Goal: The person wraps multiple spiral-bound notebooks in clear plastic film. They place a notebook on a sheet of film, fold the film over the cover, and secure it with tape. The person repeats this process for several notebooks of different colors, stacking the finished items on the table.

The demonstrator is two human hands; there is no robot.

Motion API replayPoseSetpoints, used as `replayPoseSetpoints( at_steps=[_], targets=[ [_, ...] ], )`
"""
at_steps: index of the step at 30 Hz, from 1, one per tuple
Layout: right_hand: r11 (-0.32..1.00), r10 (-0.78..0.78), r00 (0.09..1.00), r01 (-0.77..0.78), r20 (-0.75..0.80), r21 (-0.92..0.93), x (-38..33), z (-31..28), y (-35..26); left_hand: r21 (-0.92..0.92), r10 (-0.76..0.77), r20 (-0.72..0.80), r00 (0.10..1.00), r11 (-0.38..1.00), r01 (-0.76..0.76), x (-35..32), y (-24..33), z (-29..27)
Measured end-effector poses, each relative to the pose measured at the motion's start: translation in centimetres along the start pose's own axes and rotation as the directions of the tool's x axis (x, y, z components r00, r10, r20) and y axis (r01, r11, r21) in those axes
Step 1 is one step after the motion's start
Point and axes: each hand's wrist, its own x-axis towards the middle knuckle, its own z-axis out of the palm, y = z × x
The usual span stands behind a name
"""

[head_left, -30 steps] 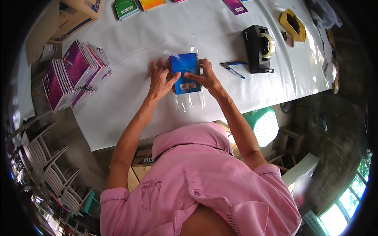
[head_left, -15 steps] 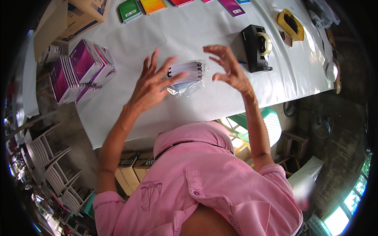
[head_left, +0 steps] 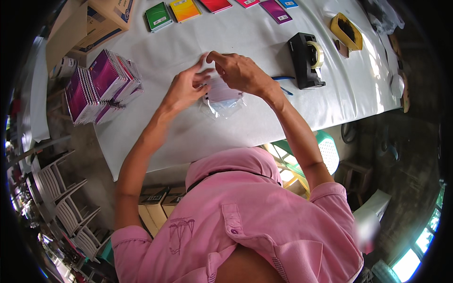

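A small stack of spiral notebooks in a clear plastic bag [head_left: 224,95] lies on the white-covered table [head_left: 165,146] in front of me. My left hand [head_left: 188,86] is over its left edge, fingers apart and slightly blurred. Above the far part of the stack my right hand [head_left: 241,73] is bent inward with its fingers curled. The fingertips of both hands come close together there. Whether a thin piece of film or tape is between them I cannot make out. The bag's loose, crinkled end points toward me.
Purple spiral notebooks [head_left: 101,80] are piled at the left, by an open cardboard box [head_left: 104,26]. On the right stand a black tape dispenser [head_left: 302,61] and a yellow tray [head_left: 340,27]. A blue slender two-armed object [head_left: 284,78] lies beside the dispenser. Colourful notebooks [head_left: 186,9] line the far side.
My right hand has moved left and over the bagged stack, its fingers now curled. My left hand has shifted slightly, and the two hands have come together. The blue object now shows more fully.
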Motion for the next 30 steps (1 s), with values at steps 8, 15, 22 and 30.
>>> replayPoseSetpoints(
  at_steps=[8,15,22,30],
  targets=[
    [0.972,0.234,0.949,-0.226,-0.211,0.062,-3.0,-2.4,1.4,-0.044,0.210,-0.222,0.952,0.973,-0.225,-0.4,2.7,-0.9],
    [0.930,0.292,0.953,-0.263,-0.083,0.257,-4.0,-3.8,1.4,-0.100,0.186,-0.126,0.974,0.975,-0.199,-0.5,4.5,-0.3],
    [0.955,0.294,0.943,-0.284,0.154,-0.081,-1.8,-2.5,0.9,-0.223,0.064,-0.125,0.990,0.971,-0.091,-1.3,0.4,-0.6],
    [0.943,-0.192,0.973,0.147,0.125,0.298,1.9,0.7,-0.2,0.128,0.017,0.115,0.993,0.991,-0.032,-0.1,-7.9,1.8]
  ],
)
